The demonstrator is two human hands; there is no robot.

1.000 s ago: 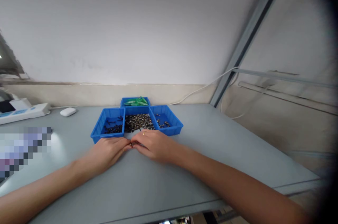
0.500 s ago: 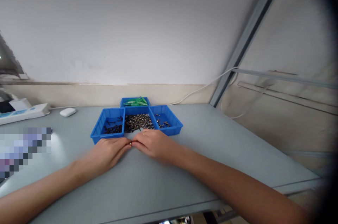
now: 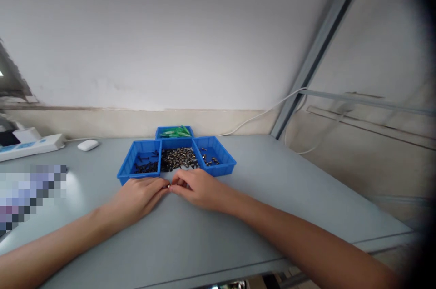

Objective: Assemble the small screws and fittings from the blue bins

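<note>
Head view: on the counter (image 3: 272, 189), in front of the middle blue bin (image 3: 177, 142), we see a small metal part (image 3: 169, 186) pinched in narrow grips by the left hand (image 3: 141, 196) and right hand (image 3: 200, 190), presumably opposed to steady it.

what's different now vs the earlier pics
The right hand has changed its grip: its fingers are now more curled, with a gap showing above the thumb. Less of the small part shows between the hands than at first. Whether the right hand let go is unclear. The left hand and blue bins stayed put.
</note>
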